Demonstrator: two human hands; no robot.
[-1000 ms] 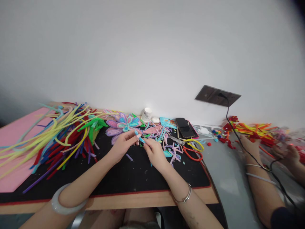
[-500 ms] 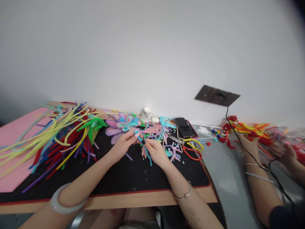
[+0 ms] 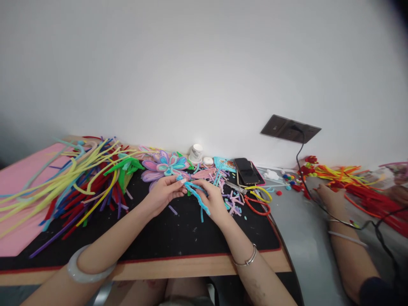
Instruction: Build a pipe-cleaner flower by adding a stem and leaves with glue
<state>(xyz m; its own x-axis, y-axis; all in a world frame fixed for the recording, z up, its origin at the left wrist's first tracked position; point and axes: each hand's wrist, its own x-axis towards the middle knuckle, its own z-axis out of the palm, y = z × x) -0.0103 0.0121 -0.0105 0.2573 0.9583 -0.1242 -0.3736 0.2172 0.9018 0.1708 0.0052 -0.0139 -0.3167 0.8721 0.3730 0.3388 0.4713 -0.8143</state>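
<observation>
Blue pipe cleaners [image 3: 199, 198] run between my two hands over the black mat [image 3: 178, 236]. My left hand [image 3: 166, 193] pinches their upper left end between thumb and fingers. On the other side my right hand [image 3: 210, 199] is closed around them, with a blue strand lying across its palm side and another end hanging below. Just behind my hands lies a flower of purple, pink and blue pipe cleaners [image 3: 165, 165]. Short cut pipe cleaner pieces [image 3: 234, 203] are scattered to the right of my right hand.
Long pipe cleaners [image 3: 86, 178] heap at the left over a pink sheet [image 3: 19, 229]. Scissors [image 3: 256, 202], phones [image 3: 247, 171] and a paper cup [image 3: 196, 153] stand behind and right. A co-worker's hand [image 3: 331, 197] and a black cable [image 3: 302, 178] are at the far right.
My right hand has turned and its fingers have shifted along the blue pipe cleaners, which now show spread over it. The co-worker's farther hand has moved right among the red pipe cleaners.
</observation>
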